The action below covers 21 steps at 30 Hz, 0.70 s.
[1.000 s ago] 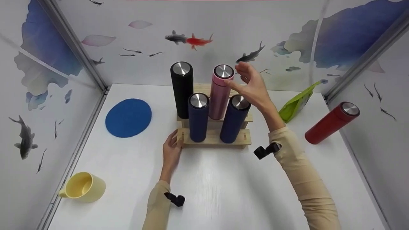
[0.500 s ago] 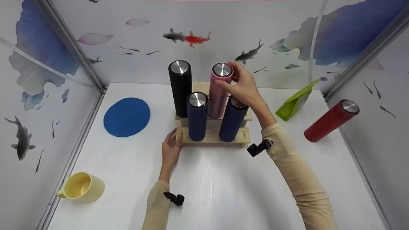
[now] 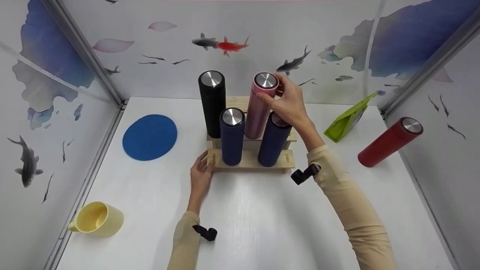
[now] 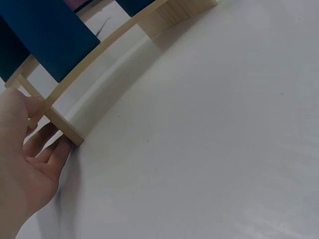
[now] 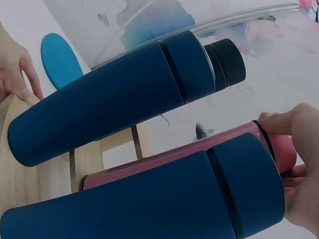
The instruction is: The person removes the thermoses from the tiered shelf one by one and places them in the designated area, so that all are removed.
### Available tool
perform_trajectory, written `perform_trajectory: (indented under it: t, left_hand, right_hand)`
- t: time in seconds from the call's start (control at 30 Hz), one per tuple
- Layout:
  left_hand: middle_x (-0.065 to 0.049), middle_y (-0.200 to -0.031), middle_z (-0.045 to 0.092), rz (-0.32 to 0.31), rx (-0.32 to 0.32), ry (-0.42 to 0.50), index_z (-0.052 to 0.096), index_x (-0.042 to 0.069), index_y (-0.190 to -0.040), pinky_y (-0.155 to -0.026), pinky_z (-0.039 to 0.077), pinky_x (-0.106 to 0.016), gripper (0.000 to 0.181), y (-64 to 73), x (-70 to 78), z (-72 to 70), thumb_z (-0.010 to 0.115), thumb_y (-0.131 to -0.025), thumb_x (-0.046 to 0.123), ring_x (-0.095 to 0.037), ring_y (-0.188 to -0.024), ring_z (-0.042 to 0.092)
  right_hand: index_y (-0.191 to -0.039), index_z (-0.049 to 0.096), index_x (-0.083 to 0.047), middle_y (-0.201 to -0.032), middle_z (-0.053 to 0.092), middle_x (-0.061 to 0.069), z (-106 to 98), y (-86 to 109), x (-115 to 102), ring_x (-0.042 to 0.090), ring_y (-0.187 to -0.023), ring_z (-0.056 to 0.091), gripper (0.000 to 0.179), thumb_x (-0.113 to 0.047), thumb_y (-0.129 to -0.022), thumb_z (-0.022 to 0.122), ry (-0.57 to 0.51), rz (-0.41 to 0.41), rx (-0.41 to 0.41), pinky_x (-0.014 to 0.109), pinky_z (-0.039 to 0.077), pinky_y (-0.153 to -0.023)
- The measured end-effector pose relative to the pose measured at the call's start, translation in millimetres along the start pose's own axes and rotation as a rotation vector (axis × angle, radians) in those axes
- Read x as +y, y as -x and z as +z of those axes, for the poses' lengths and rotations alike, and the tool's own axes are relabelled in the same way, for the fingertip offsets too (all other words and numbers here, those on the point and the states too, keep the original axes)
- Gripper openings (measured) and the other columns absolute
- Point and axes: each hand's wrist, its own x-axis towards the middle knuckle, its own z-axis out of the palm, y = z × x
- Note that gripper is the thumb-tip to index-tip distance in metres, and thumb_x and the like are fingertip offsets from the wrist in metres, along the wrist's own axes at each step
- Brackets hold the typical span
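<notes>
My right hand point(image 3: 291, 104) holds the pink thermos flask point(image 3: 257, 116) near its silver-topped lid, thumb in front and fingers behind. The flask leans slightly to the right on the back step of a wooden rack point(image 3: 250, 160). Beside it on that step stands a black flask point(image 3: 212, 108). Two blue flasks, one left point(image 3: 232, 140) and one right point(image 3: 273, 144), stand on the front step; my right hand partly covers the right one's lid. At the rack's left end, my left hand point(image 3: 201, 174) grips the wood, thumb on top and fingers below, as the left wrist view shows point(image 4: 37, 159).
A blue round mat point(image 3: 150, 137) lies at the back left, and a yellow mug point(image 3: 98, 219) sits at the front left. To the right are a green pouch-like item point(image 3: 348, 118) and a red flask point(image 3: 390, 142). Printed walls enclose the white table point(image 3: 255, 217).
My right hand has moved left onto the pink flask and taken hold of its upper part. Since then the flask's top has shifted slightly right. My left hand stays at the rack.
</notes>
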Motion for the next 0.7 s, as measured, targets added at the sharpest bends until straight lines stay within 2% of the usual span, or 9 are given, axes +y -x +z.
perform_trajectory:
  t: [0.03,0.17,0.4,0.7]
  left_hand:
    - [-0.017,-0.142,0.060,0.000,-0.006,0.005,0.054,0.015,-0.146,-0.093,0.057,-0.033,0.046,2.0,3.8,-0.6,0.063,-0.101,0.016,-0.030,-0.128,0.061]
    - [-0.018,-0.143,0.059,0.012,-0.011,0.008,0.053,0.013,-0.147,-0.094,0.057,-0.032,0.047,2.6,3.1,-1.1,0.063,-0.101,0.015,-0.030,-0.128,0.061]
    - [-0.018,-0.142,0.059,0.042,-0.023,0.015,0.052,0.013,-0.148,-0.092,0.058,-0.035,0.046,-1.2,-0.5,-0.3,0.060,-0.102,0.012,-0.031,-0.126,0.062]
    - [-0.015,-0.144,0.059,0.000,-0.003,0.000,0.054,0.017,-0.147,-0.091,0.057,-0.030,0.046,1.2,0.4,-0.8,0.062,-0.102,0.015,-0.028,-0.128,0.062]
  right_hand:
    - [-0.136,0.056,0.003,-0.125,0.068,0.018,-0.6,0.5,1.0,0.025,-0.114,0.067,0.062,-0.018,-0.085,0.084,0.002,0.007,0.007,0.037,0.055,-0.098]
    - [-0.139,0.054,0.002,-0.128,0.067,0.017,-6.8,2.8,4.9,0.025,-0.114,0.067,0.066,-0.024,-0.086,0.083,0.023,0.043,0.025,0.038,0.055,-0.100]
    - [-0.137,0.055,0.003,-0.128,0.067,0.017,-23.2,6.1,10.3,0.025,-0.114,0.066,0.063,-0.023,-0.087,0.082,0.033,0.065,0.066,0.039,0.054,-0.102]
    - [-0.135,0.057,0.003,-0.124,0.068,0.016,-39.4,13.8,20.8,0.023,-0.111,0.066,0.062,-0.024,-0.086,0.082,0.034,0.080,0.133,0.038,0.054,-0.101]
